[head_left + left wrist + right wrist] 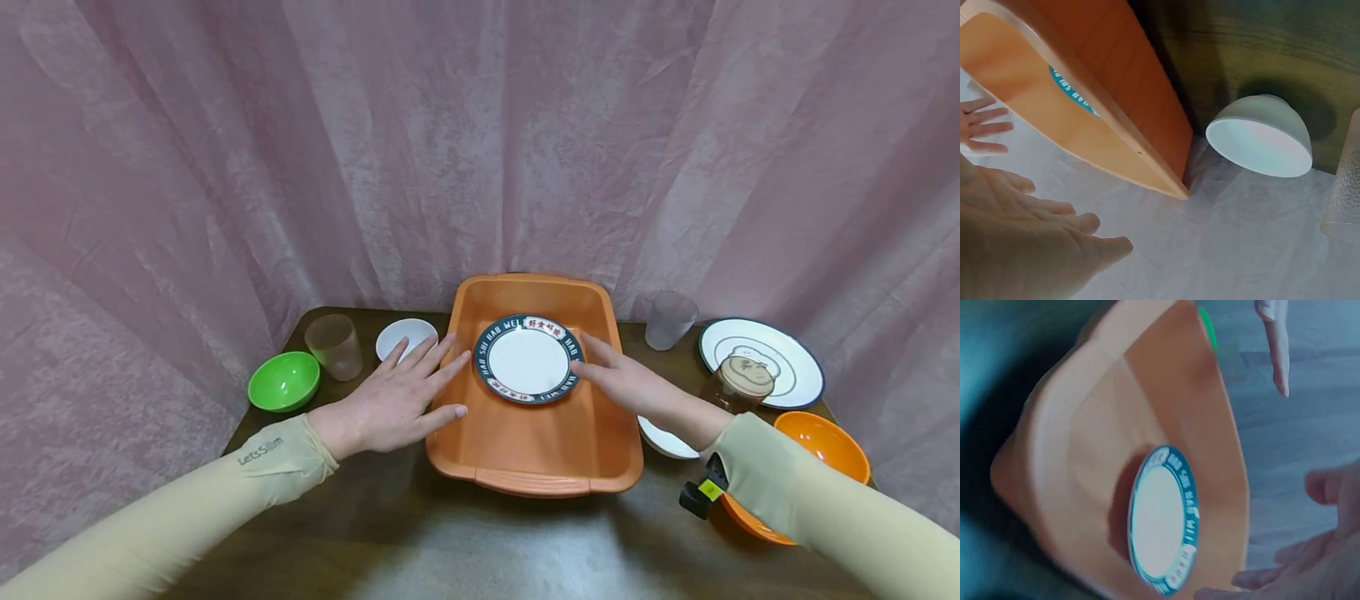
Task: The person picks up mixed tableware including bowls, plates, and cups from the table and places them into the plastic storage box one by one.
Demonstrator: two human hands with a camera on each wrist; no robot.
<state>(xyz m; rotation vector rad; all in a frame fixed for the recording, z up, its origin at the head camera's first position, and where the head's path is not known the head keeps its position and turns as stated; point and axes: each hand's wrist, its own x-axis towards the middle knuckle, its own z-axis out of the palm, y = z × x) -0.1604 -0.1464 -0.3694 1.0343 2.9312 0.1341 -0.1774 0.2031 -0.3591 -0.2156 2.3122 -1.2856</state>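
An orange plastic basin (525, 458) stands in the middle of the table, and a white plate with a dark patterned rim (528, 361) lies inside it. My left hand (397, 400) hovers over the basin's left side with its fingers spread and holds nothing. Over the right side is my right hand (626, 383), its fingers extended toward the plate's edge, also holding nothing. The left wrist view shows the left hand (1035, 231) above the basin's rim, near a small white bowl (1266, 137). In the right wrist view, the right hand (1297, 556) appears above the plate (1163, 522).
To the left are a green bowl (283, 382) and a clear cup (334, 346). On the right stand another clear cup (670, 320), a large white plate (798, 367), a brown lidded jar (738, 385), orange bowls (825, 442) and a white dish (667, 440). A pink curtain (480, 150) hangs behind.
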